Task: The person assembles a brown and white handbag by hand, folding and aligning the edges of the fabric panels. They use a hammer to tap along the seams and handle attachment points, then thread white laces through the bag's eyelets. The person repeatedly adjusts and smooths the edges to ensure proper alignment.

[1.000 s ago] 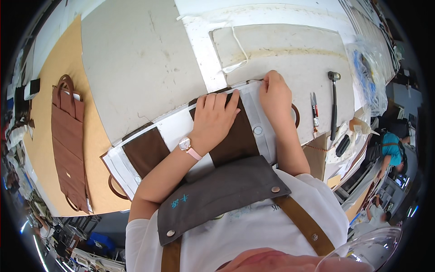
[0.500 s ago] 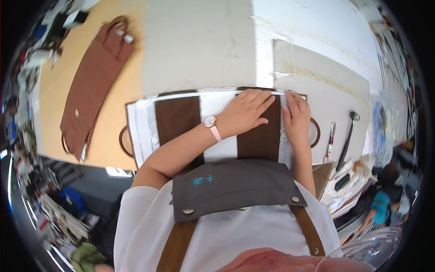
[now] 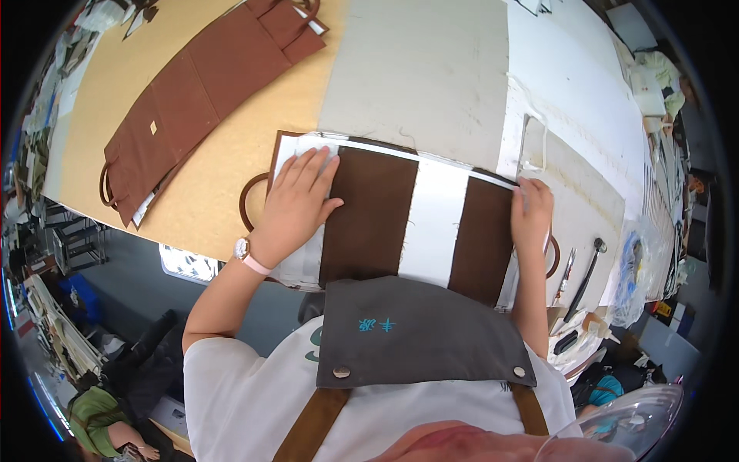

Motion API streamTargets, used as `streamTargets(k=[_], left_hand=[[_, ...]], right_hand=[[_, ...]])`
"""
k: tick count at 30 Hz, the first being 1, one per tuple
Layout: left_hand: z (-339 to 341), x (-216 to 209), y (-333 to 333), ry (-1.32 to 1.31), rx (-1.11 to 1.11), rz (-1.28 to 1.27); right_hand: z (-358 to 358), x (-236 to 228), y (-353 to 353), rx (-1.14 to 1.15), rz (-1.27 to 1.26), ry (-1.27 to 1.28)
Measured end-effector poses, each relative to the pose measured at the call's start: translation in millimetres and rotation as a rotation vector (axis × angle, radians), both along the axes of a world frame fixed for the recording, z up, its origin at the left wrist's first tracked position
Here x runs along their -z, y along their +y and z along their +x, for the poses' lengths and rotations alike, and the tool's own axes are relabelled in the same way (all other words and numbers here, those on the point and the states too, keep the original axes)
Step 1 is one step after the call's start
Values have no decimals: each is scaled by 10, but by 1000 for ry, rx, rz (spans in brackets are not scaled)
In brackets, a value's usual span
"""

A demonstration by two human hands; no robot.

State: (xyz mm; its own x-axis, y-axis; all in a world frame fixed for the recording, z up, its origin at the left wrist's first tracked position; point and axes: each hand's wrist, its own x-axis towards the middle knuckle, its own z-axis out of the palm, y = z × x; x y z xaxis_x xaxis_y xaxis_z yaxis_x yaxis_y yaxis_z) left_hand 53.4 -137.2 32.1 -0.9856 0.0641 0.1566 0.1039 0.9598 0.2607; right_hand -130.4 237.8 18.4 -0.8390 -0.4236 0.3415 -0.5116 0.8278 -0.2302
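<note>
Left hand [image 3: 296,196] lies flat, palm down, fingers a little spread and thumb out, over the left end of the flat brown-and-white bag [image 3: 437,212]. I see the right hand [image 3: 531,212] at the bag's far right corner, fingers together and bent over the edge; whether it pinches anything I cannot tell.

The bag lies at the near edge of the counter [image 3: 231,189], its long axis running left to right along that edge, the right end slanting a little nearer. One brown handle [image 3: 246,204] sticks out toward the counter's left side, another handle [image 3: 554,258] toward the right.

From where I watch, the apron [image 3: 427,331] covers the bag's near side, and the hands hide parts of both its ends. The right handle shows only partly beyond the right forearm.

Toward the counter's left end, a second brown bag [image 3: 185,96] slants from the near edge toward the far one, its far end cut off by the top of my view. Right of the right forearm lie a slim tool [image 3: 566,276], a hammer [image 3: 585,281] with its head toward the far edge, and crumpled clear plastic [image 3: 631,273].
</note>
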Motion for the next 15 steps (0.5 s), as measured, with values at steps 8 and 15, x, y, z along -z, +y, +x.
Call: streamTargets(k=[8, 15], left_hand=[[-64, 60, -231, 19, 19, -117], [-141, 123, -352, -57, 80, -146]], right_hand=[[334, 34, -2149, -674, -260, -337], [207, 185, -3029, -811, -64, -308]])
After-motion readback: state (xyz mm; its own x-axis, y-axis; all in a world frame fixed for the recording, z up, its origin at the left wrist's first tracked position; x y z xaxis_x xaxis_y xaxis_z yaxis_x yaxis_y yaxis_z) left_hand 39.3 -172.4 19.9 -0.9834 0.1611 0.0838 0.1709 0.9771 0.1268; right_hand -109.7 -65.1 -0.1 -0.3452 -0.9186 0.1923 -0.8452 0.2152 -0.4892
